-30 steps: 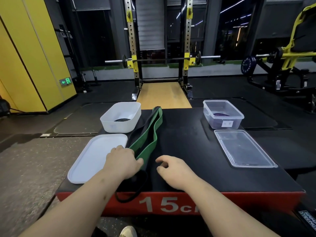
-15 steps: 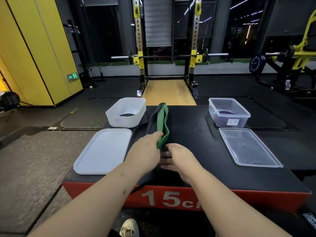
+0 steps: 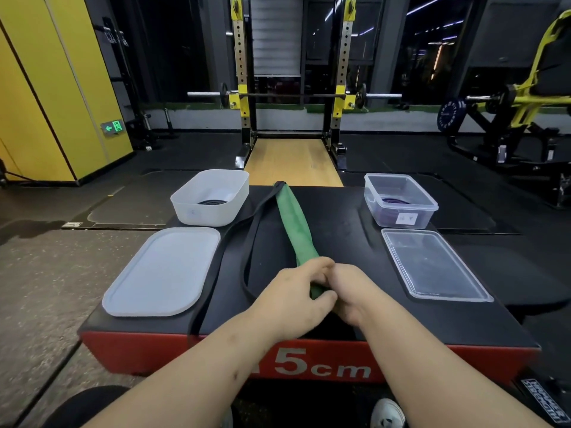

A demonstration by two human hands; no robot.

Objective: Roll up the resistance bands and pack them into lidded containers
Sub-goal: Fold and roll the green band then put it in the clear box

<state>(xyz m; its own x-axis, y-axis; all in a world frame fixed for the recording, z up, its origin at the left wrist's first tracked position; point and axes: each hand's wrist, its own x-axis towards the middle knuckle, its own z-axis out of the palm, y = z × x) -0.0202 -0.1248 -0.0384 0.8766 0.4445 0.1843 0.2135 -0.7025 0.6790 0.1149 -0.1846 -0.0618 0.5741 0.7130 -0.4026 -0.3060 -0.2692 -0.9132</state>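
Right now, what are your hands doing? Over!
Left hand and right hand both grip green band at near end. Black band lies loose beside it. Nothing in the way.

The gym is dim, with light falling from overhead. The dark windows (image 3: pixel 432 41) behind the squat rack (image 3: pixel 239 57) carry bright streaks of light. A faint sheen lies on the black counter (image 3: pixel 340 242) and the clear lid (image 3: pixel 432 267). Wide-angle distortion bows the yellow wall (image 3: pixel 46 88) at the left edge.

Both hands, left (image 3: pixel 292 296) and right (image 3: pixel 347 291), pinch the green band's (image 3: pixel 295 225) near end
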